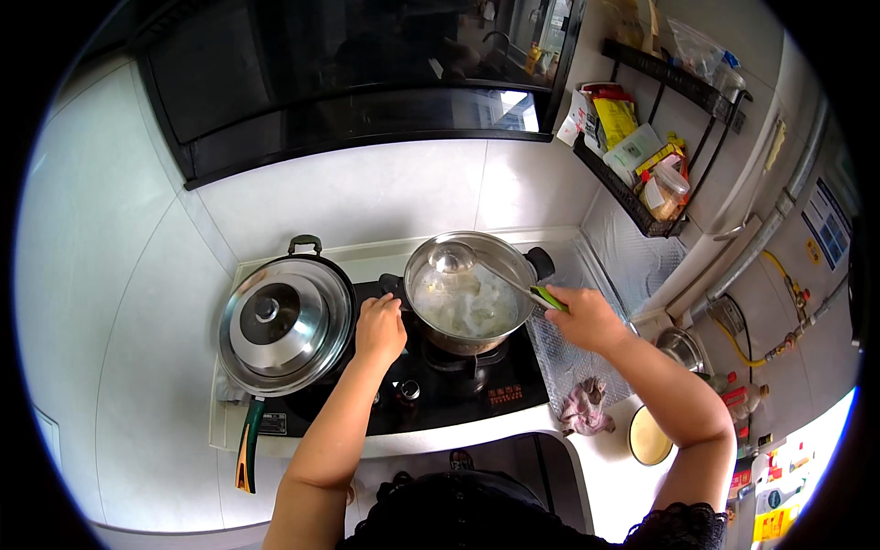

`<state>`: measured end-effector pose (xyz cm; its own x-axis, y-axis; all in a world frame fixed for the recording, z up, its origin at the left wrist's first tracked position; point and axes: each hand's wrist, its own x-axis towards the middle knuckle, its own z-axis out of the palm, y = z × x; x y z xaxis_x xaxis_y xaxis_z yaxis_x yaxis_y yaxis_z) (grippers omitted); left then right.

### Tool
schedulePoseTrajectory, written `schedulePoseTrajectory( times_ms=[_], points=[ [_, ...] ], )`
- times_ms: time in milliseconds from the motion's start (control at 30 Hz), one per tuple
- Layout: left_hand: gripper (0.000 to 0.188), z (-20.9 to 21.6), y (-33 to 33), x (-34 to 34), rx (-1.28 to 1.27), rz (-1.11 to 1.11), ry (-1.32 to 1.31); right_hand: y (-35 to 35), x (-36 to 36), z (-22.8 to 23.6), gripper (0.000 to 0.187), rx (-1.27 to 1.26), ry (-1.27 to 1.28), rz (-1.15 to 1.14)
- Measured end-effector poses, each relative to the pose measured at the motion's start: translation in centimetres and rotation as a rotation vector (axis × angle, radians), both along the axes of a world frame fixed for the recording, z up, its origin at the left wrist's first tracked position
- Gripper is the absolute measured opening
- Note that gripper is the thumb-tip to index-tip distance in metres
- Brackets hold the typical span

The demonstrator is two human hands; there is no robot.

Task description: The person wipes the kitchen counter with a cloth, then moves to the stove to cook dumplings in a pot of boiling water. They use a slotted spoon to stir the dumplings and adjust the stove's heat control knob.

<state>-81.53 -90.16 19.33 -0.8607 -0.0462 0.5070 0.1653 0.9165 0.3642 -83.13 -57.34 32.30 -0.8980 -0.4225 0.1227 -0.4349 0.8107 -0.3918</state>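
Observation:
A steel two-handled pot (529, 316) stands on the right burner, with cloudy liquid and pale, soft-looking pieces in it. My right hand (584, 318) is closed round the green handle of a ladle (504, 275), whose round metal bowl is over the far left part of the pot. At the pot's left side, my left hand (381, 330) is closed at the dark side handle (391, 283), its fingertips partly hidden.
Left of the pot, a lidded wok (240, 357) has its long green handle (249, 445) jutting past the counter's front edge. A crumpled cloth (588, 409) and a pale round container (650, 434) are at the right. Above hangs a black wire rack (632, 197) of packets and jars.

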Motion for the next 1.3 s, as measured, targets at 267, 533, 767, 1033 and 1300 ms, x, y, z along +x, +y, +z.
schedulePoseTrajectory(
  times_ms=[267,533,767,1033,1300],
  points=[
    [0.021,0.0,-0.2,0.2,0.008,0.007,-0.01,-0.2,1.6,4.9,0.034,-0.118,-0.643,-0.12],
    [0.021,0.2,0.0,0.2,0.001,0.016,-0.023,-0.1,0.0,5.9,0.04,0.199,-0.672,-0.027],
    [0.021,0.0,0.0,0.2,-0.004,0.013,-0.013,-0.3,-0.3,6.4,0.034,0.616,-0.123,0.169],
    [0.017,-0.2,-0.1,0.0,-0.012,0.013,0.004,-0.4,-1.0,4.2,0.016,0.845,0.046,0.117],
    [0.017,0.0,0.0,-0.2,-0.03,0.025,-0.008,0.2,0.2,2.2,0.022,0.702,0.076,0.149]
  ],
)
